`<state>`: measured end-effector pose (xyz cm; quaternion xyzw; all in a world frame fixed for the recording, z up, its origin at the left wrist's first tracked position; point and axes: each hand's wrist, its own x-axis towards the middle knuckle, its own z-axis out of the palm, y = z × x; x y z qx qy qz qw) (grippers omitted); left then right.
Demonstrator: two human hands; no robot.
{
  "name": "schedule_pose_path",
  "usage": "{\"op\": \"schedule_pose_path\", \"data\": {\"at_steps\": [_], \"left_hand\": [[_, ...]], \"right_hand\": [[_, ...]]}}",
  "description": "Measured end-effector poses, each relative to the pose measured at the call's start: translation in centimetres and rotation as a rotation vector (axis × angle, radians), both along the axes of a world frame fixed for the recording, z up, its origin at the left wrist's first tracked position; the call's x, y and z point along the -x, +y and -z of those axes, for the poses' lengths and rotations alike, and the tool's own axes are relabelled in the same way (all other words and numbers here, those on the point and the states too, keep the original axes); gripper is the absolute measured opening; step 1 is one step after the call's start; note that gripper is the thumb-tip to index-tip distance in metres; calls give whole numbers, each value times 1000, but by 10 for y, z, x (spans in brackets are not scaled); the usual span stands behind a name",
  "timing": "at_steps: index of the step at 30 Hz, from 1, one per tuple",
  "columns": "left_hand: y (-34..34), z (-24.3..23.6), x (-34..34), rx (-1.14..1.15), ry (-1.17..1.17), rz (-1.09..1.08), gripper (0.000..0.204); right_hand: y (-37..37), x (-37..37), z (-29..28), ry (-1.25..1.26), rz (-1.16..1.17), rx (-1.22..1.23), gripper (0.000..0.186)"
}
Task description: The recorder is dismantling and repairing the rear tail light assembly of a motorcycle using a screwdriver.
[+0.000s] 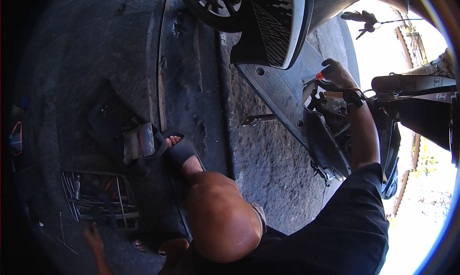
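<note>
At the upper right my right hand (338, 73) grips a screwdriver (320, 76) with a red handle at an opening in the scooter's ridged grey floorboard (273, 102); a dark band circles my wrist. Dark inner parts of the scooter (326, 131) show beside my forearm. At the lower left my left hand (93, 236) is open, its fingers apart, just below a tray (64, 188) of metal hand tools on the dark ground; I cannot make out finer detail of that hand.
A scooter wheel (213, 6) and white-edged body panel (273, 25) are at the top. Keys (366, 28) hang at the upper right. A black object (108, 114) and grey metal piece (138, 143) lie left of my sandalled foot (184, 155). Thin rods (62, 234) lie at lower left.
</note>
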<state>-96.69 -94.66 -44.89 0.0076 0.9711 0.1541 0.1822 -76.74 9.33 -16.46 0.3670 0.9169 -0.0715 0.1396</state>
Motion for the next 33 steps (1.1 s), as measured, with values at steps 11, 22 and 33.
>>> {"op": "schedule_pose_path", "data": {"at_steps": [11,22,33], "left_hand": [[38,-9,13,-68,-169,-11,49],[23,-7,8,-242,-90,-11,45],[29,-10,-3,-83,-145,-66,59]], "right_hand": [[6,-26,15,248,27,-19,43],[-90,-66,-32,878,513,511,23],[-91,-107,32,-331,506,78,46]]}}
